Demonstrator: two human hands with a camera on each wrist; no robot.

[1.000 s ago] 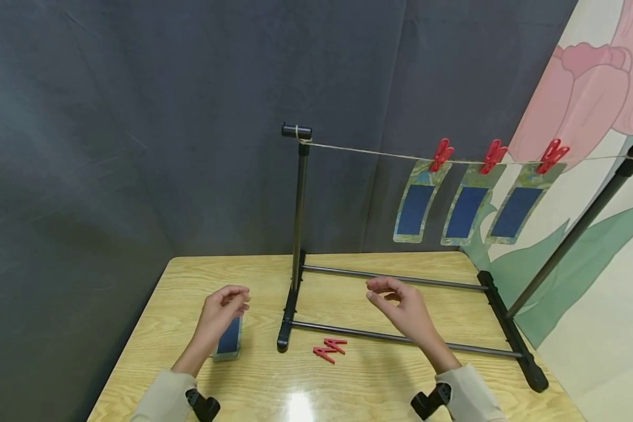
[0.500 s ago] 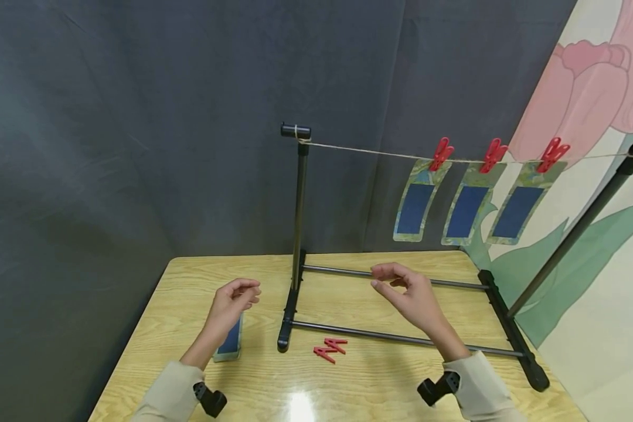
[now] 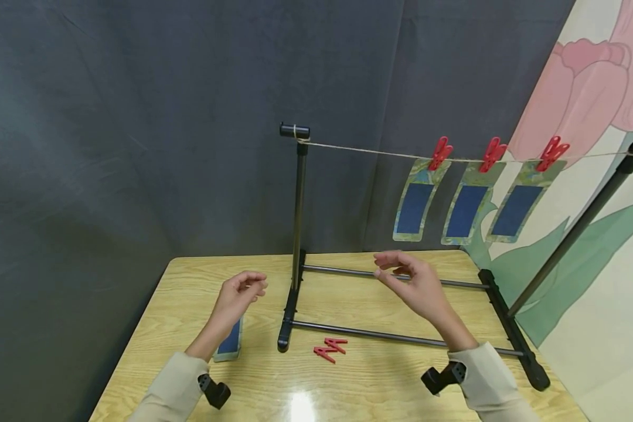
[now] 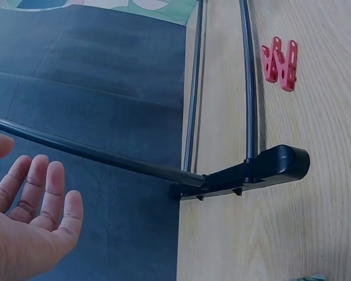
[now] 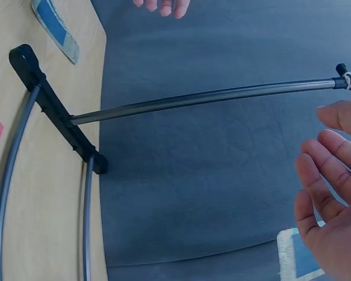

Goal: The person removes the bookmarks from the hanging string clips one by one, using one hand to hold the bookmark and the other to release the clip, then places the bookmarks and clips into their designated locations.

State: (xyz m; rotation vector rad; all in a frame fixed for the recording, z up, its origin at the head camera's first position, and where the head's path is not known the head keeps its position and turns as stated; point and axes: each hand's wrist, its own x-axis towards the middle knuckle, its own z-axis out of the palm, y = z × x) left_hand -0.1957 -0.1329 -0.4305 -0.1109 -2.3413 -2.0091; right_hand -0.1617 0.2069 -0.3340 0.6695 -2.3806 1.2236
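My left hand (image 3: 238,298) hovers above the table's left part, fingers loosely bent and holding nothing. Below it lies a blue card with a patterned border (image 3: 229,341), partly hidden by the wrist. The right hand (image 3: 418,287) is raised over the stand's base, its fingers relaxed with nothing between them. Two red clothespins (image 3: 327,350) lie on the table in front of the stand. Three blue cards hang from the string (image 3: 361,150), each pinned by a red clothespin; the leftmost card (image 3: 415,208) is closest to the right hand.
A black stand with a left post (image 3: 299,205), a right post (image 3: 572,234) and two crossbars holds the string. The wooden table (image 3: 274,387) ends at a dark curtain (image 3: 232,146). A wall with painted flowers (image 3: 591,88) rises at the right.
Both hands have moved up and somewhat to the right, away from the table's front. The cards, clothespins and stand stay where they were.
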